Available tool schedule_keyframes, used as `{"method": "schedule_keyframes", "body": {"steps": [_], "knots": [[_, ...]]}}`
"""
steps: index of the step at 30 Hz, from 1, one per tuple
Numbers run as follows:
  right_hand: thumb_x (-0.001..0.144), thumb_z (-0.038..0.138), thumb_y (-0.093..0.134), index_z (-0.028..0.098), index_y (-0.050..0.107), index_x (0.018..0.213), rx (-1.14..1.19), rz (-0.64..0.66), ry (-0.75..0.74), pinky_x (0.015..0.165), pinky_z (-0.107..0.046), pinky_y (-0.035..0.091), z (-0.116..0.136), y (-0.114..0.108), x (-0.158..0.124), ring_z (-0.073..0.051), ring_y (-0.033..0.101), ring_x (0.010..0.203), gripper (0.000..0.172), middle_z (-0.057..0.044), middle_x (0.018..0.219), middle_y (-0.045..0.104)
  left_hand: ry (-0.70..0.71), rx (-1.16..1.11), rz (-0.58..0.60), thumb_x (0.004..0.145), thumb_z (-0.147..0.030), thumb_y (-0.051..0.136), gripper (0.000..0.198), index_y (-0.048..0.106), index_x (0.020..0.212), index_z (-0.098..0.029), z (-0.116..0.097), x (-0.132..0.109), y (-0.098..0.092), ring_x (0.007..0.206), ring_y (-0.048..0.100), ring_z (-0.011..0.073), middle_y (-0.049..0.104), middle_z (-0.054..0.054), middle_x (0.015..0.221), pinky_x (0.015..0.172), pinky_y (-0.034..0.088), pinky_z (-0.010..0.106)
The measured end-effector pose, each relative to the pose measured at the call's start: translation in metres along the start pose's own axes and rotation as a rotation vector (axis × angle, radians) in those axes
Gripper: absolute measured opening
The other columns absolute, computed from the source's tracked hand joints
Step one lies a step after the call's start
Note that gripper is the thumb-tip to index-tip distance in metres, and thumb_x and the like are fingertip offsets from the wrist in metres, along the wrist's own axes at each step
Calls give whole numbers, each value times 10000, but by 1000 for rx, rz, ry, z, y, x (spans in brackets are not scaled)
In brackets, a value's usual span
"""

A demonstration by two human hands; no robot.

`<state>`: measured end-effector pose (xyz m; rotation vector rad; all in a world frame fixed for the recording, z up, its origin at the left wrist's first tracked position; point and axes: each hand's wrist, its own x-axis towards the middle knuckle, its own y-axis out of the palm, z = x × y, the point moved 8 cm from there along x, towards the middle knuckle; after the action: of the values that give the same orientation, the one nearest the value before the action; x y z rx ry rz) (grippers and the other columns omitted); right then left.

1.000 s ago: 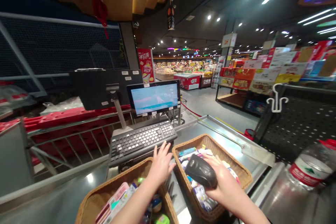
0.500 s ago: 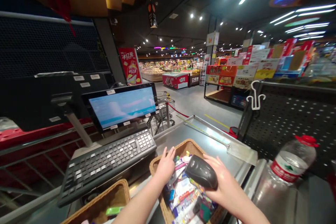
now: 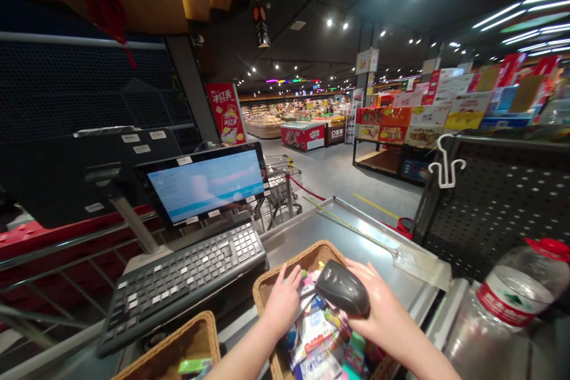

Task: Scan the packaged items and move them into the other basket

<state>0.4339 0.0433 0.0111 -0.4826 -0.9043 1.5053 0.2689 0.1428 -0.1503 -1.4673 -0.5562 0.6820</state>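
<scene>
My right hand [image 3: 383, 314] is closed around a black handheld barcode scanner [image 3: 342, 288], held over a wicker basket [image 3: 303, 258] full of small colourful packets [image 3: 318, 332]. My left hand [image 3: 281, 300] reaches down into the same basket, its fingers curled among the packets at the near left rim; whether it grips one is hidden. A second wicker basket [image 3: 178, 347] with a green packet sits at the lower left.
A black keyboard [image 3: 182, 279] and a lit touchscreen [image 3: 207, 183] stand to the left on the steel counter [image 3: 338, 231]. A large water bottle [image 3: 507, 303] with a red cap stands at the right, before a black perforated panel [image 3: 499, 202]. Shop aisles lie beyond.
My left hand moved from the keyboard's edge into the right basket and dipped among the packets. The view swung left. The scanner stayed in my right hand.
</scene>
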Motion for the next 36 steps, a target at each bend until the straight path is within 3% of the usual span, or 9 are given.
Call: {"method": "schedule_keyframes", "body": {"steps": [5,13,19,24,29,36], "knots": [[683,228,666,206,608,1260,8,-2,-7,1222,-621,147,0,1,2,-350,442,1398,581,-128,1318,652,-104,-35,62,895,-236,448,395,744,1136,-140,2,-3,10,1461,332,326,497,167,1490,1218,164,580],[694,225,670,225,621,1259,30,-31,-29,1212,-639,157,2,0,1,-359,437,1401,567,-116,1352,637,-189,-70,41,845,-270,488,415,739,1151,-142,9,6,9,1461,335,317,536,157,1462,1216,200,539],[701,229,679,214,613,1279,38,-44,-33,1208,-645,166,3,1,-2,-367,447,1393,581,-122,1336,649,-186,-68,-52,791,-248,546,368,769,1065,-142,8,8,7,1422,395,339,611,188,1370,1211,166,589],[713,241,684,223,626,1264,37,-46,-36,1205,-643,174,7,-2,-6,-361,443,1399,555,-121,1353,639,-150,-76,-209,827,-210,562,265,770,989,-196,7,8,2,1349,492,310,715,144,1198,1205,202,602],[710,244,682,211,622,1290,25,-69,-28,1194,-658,187,5,-5,-12,-382,453,1388,584,-131,1355,641,-125,-53,-430,917,-136,504,254,739,900,-230,12,-6,-22,1285,549,241,687,64,1284,1222,179,588],[716,258,679,193,617,1296,-1,-86,-46,1195,-655,199,10,-5,-15,-386,455,1388,586,-140,1373,628,-34,41,-750,958,-217,548,234,679,1143,-275,20,-58,-98,1371,477,261,593,38,1422,1207,166,569]]}}
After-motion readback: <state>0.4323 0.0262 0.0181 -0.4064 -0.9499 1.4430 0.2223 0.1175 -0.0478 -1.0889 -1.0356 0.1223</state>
